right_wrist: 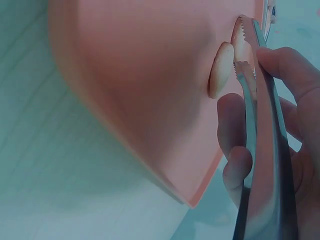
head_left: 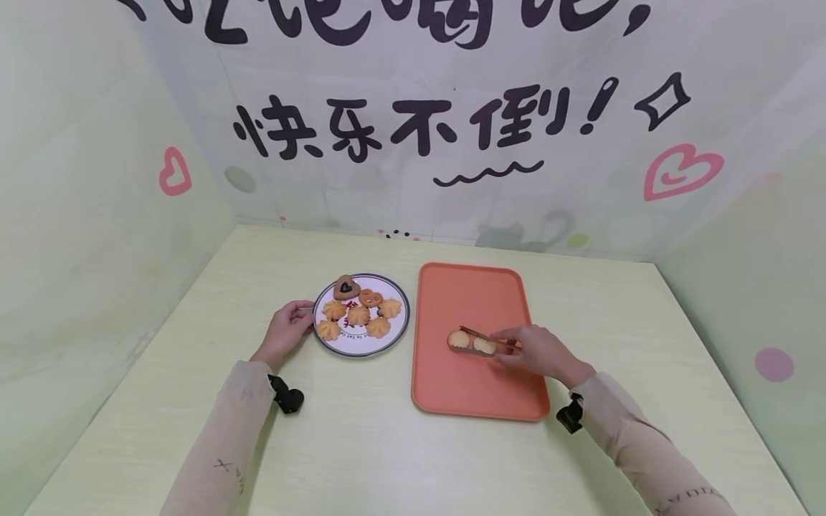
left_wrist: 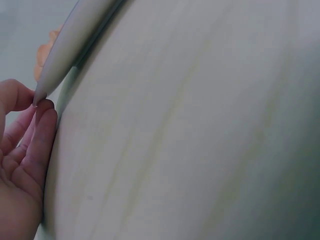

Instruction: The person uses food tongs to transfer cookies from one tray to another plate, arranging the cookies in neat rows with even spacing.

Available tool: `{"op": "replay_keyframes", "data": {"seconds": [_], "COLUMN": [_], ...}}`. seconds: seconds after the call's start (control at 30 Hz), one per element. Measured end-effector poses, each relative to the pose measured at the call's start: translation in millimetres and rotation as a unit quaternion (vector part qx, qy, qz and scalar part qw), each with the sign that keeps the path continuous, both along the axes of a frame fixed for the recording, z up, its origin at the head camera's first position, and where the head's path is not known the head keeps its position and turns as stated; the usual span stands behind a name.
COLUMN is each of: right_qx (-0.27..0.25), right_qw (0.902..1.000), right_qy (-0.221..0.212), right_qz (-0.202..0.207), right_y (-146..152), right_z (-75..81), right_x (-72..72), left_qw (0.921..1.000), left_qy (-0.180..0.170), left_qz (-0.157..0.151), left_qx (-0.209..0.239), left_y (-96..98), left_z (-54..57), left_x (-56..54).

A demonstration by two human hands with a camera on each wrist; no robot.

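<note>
My left hand (head_left: 288,330) is at the left rim of a round white plate (head_left: 396,331) with a blue edge. In the left wrist view, its thumb and fingers pinch the plate's rim. Butter cookies (head_left: 358,315), a heart-shaped cookie (head_left: 346,287) with a dark centre and a pretzel-shaped cookie (head_left: 371,298) lie on the plate. My right hand (head_left: 534,351) grips metal tongs (right_wrist: 267,150) over an orange tray (head_left: 471,390). The serrated tips are around one pale round cookie (head_left: 459,339); a second round cookie (right_wrist: 220,70) is beside it.
Plate and tray stand side by side on a pale wood-grain table (head_left: 348,444), the tray to the right with a small gap between. A printed backdrop (head_left: 400,193) rises behind the table's far edge, with panels along both sides.
</note>
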State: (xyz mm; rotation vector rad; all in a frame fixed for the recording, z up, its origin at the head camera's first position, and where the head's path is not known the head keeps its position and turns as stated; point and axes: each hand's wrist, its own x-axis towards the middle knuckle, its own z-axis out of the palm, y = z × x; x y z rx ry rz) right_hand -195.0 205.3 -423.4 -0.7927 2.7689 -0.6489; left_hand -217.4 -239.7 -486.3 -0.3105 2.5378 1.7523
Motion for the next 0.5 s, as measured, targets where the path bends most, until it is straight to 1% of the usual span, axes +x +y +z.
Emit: {"op": "replay_keyframes", "data": {"seconds": [0.1, 0.3, 0.5], "right_qx": [0.000, 0.004, -0.001], "right_qw": [1.0000, 0.9990, 0.9990], "right_qy": [0.008, 0.038, 0.039], "right_qz": [0.000, 0.023, 0.023], "right_y": [-0.1, 0.7, 1.7], "right_z": [-1.1, -3.3, -4.4], "right_x": [0.0, 0.1, -0.1], "left_qw": [1.0000, 0.9999, 0.9998], "left_qy": [0.002, -0.006, -0.010], "left_qz": [-0.002, 0.002, 0.005], "left_qx": [-0.001, -0.008, -0.017], "left_y": [-0.5, 0.3, 1.4], "left_z": [0.4, 0.2, 0.4], "left_x": [0.5, 0.2, 0.4]}}
